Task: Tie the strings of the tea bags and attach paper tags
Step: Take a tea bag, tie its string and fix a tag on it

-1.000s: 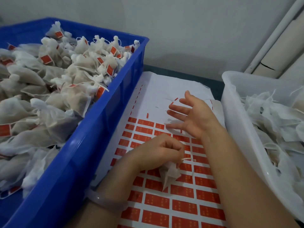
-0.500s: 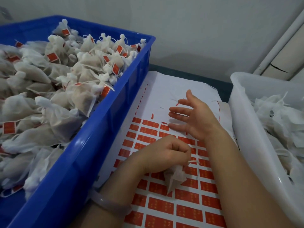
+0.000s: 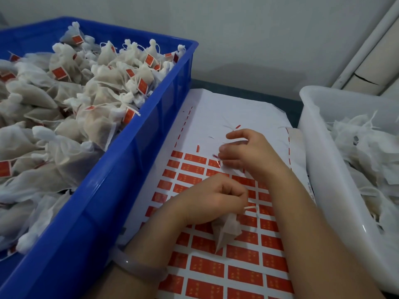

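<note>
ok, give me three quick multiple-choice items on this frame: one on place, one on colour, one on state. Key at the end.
1. Where do the tagged tea bags lie?
A. in the blue crate
B. on the floor
C. in a cardboard box

2. What colour are the tags on the sheet?
A. green
B. red
C. yellow

3. What is the left hand doing?
A. lying flat and open
B. gripping a tea bag
C. holding scissors

Key:
1 A: bags with tags on their strings are piled inside the crate.
2 B: rows of red rectangles sit on the white backing.
3 B: the fingers curl round the bag's neck, and the bag sticks out below the fist.
</note>
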Action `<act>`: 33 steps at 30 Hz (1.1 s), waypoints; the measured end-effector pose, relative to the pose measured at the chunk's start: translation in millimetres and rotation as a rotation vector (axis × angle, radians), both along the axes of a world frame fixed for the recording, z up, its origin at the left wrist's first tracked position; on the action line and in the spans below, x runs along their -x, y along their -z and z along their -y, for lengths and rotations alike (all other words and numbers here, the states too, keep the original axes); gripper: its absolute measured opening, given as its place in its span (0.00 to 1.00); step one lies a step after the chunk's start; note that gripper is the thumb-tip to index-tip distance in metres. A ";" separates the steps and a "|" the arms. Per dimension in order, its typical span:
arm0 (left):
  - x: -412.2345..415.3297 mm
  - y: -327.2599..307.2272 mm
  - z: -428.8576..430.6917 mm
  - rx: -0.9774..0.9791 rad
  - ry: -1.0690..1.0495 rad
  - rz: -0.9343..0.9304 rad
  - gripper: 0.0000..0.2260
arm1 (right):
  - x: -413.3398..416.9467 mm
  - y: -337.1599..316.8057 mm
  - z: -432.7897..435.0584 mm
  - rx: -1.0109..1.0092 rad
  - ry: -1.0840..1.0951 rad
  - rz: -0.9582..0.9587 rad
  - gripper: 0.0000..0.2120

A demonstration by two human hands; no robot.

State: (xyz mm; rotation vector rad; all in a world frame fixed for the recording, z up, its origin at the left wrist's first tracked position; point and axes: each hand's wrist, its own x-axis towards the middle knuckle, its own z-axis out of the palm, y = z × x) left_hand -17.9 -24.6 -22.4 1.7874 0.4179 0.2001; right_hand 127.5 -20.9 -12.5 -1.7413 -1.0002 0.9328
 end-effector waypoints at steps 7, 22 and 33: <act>0.1 0.2 -0.7 0.020 -0.004 0.022 0.10 | 12.4 0.4 -2.4 0.090 -0.100 0.435 0.19; -1.6 0.3 0.0 -0.018 -0.013 -0.008 0.08 | 4.0 3.6 -1.7 -0.004 0.002 0.144 0.08; -2.4 1.4 0.1 -0.037 -0.015 -0.007 0.08 | 5.9 5.2 -0.2 -0.025 -0.006 0.090 0.08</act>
